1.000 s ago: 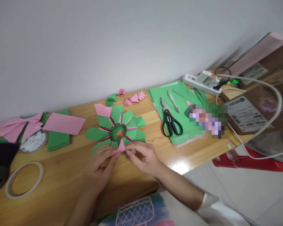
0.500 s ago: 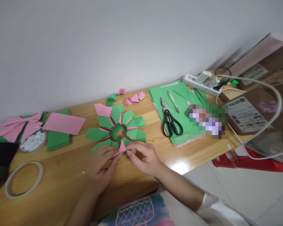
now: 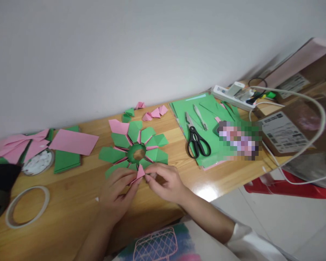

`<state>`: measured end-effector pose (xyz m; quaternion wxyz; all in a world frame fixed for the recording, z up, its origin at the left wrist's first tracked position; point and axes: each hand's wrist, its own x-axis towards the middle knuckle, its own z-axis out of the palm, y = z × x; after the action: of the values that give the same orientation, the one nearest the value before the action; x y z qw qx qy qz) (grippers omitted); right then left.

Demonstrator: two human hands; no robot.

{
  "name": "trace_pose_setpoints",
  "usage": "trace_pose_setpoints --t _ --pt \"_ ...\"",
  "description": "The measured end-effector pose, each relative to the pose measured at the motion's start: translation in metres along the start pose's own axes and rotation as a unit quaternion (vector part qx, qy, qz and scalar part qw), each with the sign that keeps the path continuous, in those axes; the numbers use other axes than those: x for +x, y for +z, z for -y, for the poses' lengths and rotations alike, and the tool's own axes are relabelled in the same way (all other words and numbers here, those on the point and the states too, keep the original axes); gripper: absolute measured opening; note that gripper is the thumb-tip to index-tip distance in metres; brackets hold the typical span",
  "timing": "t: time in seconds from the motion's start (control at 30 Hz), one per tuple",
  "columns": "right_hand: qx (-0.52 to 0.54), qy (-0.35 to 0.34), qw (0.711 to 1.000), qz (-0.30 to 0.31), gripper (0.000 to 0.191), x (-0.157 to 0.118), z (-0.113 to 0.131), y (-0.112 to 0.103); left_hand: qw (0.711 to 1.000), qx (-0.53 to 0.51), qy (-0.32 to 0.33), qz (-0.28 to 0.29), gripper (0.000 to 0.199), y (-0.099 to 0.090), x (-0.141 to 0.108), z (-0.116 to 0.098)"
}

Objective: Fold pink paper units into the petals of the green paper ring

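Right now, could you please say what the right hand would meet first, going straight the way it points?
Probably the pink folded paper held by the left hand; the right hand is so near that contact is hard to judge.

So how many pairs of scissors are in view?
1: black-handled kitchen scissors, lying across the left edge of the green paper sheets, beyond the person's right hand. The pixelated patch could hide another.
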<state>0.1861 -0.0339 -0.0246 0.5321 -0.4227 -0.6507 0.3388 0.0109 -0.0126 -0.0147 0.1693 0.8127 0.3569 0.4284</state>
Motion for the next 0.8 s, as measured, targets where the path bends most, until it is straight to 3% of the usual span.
trace_pose_setpoints --t 0.8 --pt "0.005 0.001 1.0 -0.001 0.011 -0.001 -0.0013 0.0013 1.0 0.019 -0.005 0.009 0.017 0.0005 0.0007 -0.0013"
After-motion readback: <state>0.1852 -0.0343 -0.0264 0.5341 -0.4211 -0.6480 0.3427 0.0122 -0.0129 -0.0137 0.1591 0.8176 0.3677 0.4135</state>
